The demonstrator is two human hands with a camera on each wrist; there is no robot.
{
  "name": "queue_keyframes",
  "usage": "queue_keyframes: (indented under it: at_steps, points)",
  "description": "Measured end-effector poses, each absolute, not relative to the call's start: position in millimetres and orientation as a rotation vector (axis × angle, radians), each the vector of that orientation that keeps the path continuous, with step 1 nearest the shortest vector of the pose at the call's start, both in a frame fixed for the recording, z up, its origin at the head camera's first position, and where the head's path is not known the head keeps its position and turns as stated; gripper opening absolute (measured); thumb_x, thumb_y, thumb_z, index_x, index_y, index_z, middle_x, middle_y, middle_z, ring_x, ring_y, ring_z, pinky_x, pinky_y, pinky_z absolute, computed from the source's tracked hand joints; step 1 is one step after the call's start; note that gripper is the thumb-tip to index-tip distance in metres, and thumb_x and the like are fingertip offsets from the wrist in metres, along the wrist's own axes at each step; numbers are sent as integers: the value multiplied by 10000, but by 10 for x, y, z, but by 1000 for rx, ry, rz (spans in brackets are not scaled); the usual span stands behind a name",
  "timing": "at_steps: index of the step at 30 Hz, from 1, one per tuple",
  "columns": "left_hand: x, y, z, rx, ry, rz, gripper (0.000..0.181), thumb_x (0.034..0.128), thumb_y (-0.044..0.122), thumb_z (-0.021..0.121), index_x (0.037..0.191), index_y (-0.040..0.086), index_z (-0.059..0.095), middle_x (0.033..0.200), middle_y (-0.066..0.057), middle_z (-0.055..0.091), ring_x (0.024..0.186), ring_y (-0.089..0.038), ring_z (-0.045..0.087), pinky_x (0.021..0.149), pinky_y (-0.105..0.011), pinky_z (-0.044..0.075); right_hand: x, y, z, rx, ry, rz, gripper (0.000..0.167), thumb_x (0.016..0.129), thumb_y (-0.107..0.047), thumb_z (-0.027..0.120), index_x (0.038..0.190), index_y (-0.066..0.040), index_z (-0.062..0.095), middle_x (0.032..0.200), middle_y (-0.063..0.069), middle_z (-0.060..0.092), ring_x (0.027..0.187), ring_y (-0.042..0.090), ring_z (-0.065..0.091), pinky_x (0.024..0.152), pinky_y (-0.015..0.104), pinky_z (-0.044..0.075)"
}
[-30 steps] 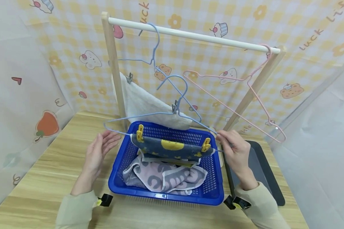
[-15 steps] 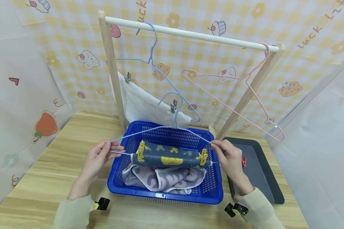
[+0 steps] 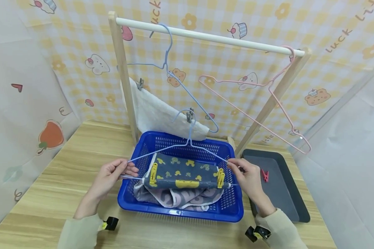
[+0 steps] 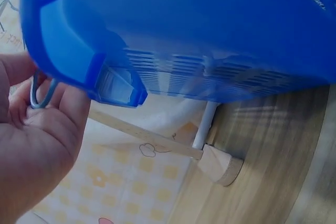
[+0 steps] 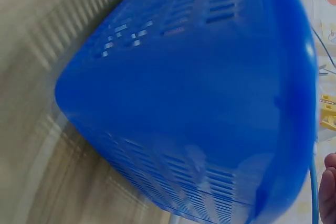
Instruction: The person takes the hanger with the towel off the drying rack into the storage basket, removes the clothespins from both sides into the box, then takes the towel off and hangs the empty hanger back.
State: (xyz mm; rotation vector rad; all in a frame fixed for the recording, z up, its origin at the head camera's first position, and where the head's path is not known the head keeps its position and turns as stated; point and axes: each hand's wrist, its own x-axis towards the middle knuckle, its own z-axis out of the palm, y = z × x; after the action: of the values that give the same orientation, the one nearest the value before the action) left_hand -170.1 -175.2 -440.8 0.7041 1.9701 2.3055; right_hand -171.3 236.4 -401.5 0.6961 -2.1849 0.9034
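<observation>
A blue wire hanger (image 3: 171,147) is held over the blue basket (image 3: 177,213). My left hand (image 3: 112,173) pinches its left end; the left wrist view shows the hanger's looped end (image 4: 35,97) by the thumb and fingers. On the right shoulder of the hanger, my right hand (image 3: 248,176) pinches the wire. A navy cloth with yellow prints (image 3: 180,169) is folded over the bottom bar. Two yellow clothespins, one left (image 3: 153,173) and one right (image 3: 220,178), clip it there. Beneath lies a pink and grey patterned cloth (image 3: 190,197) in the basket.
Behind the basket stands a rack with a white rail (image 3: 205,36). It carries another blue hanger (image 3: 166,52) with a clipped white cloth (image 3: 156,110), and a pink hanger (image 3: 237,104). A grey tray (image 3: 278,186) with a red clothespin (image 3: 265,175) sits at right.
The left hand has come in from beside the hanger and taken hold of its left end. The hanger and navy cloth have lowered and tilted toward me over the basket.
</observation>
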Motion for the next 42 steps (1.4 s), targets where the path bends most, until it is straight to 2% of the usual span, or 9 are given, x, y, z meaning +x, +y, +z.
queue_keyframes:
  at_steps: [3, 12, 15, 18, 21, 29, 32, 36, 42]
  points:
    - [-1704, -1739, -4385, 641, 1985, 2300, 285, 1017, 51, 369, 970, 113, 643, 859, -66, 707, 774, -151, 692, 705, -285, 569, -1697, 2370, -4040, 677, -2208, 921, 185, 689, 167, 721, 810, 31, 692, 700, 62, 673, 542, 119, 605, 481, 128, 479]
    - [-1697, -1712, -4373, 553, 1822, 2405, 287, 1026, 88, 357, 940, 70, 630, 836, -16, 701, 762, -137, 683, 711, -249, 562, -1698, 2359, -4017, 689, -2226, 963, 167, 753, 109, 706, 886, 9, 700, 770, 66, 688, 620, 126, 617, 546, 119, 480]
    - [-1695, -1713, -4374, 498, 1795, 2429, 287, 1027, 112, 364, 932, 61, 630, 833, -8, 701, 764, -127, 682, 713, -243, 559, -1719, 2339, -4001, 745, -2144, 872, 129, 833, -39, 693, 954, 5, 695, 863, 101, 686, 742, 201, 609, 643, 180, 476]
    - [-1697, -1711, -4365, 451, 1774, 2442, 285, 1026, 136, 378, 926, 63, 634, 830, -3, 704, 762, -125, 686, 716, -246, 560, -1737, 2297, -3973, 820, -2054, 765, 230, 904, -215, 641, 974, -3, 694, 913, 115, 678, 816, 269, 580, 709, 303, 456]
    - [-1703, -1704, -4353, 418, 1751, 2455, 288, 1025, 152, 386, 923, 69, 643, 827, 1, 708, 758, -128, 688, 718, -246, 559, -1728, 2245, -3946, 882, -2070, 665, 299, 930, -305, 598, 958, -26, 702, 898, 83, 682, 794, 248, 574, 657, 335, 431]
    - [-1729, -1670, -4334, 426, 1656, 2493, 300, 1026, 153, 380, 925, 89, 656, 840, -3, 710, 769, -132, 688, 727, -253, 561, -1662, 2137, -3887, 818, -2416, 693, 272, 785, -51, 737, 1042, 10, 673, 795, 44, 646, 642, 101, 562, 491, 209, 463]
    - [-1733, -1667, -4333, 428, 1652, 2499, 307, 1027, 160, 376, 927, 96, 659, 841, 1, 709, 771, -131, 689, 724, -258, 563, -1662, 2126, -3831, 774, -2523, 834, 233, 828, -23, 689, 1054, 28, 666, 719, -1, 610, 564, 49, 490, 447, 182, 405]
    - [-1733, -1673, -4336, 414, 1658, 2517, 315, 1027, 156, 374, 924, 88, 663, 832, -1, 711, 761, -132, 691, 710, -259, 565, -1671, 2157, -3776, 689, -2632, 1030, 194, 869, -43, 652, 1053, 16, 674, 713, -25, 629, 529, 36, 481, 445, 202, 421]
    - [-1738, -1674, -4340, 391, 1693, 2513, 303, 1024, 168, 389, 926, 85, 663, 835, 3, 709, 763, -128, 689, 708, -252, 564, -1664, 2177, -3796, 662, -2600, 1077, 108, 846, -30, 676, 951, -17, 690, 690, -29, 644, 505, 64, 521, 430, 200, 428]
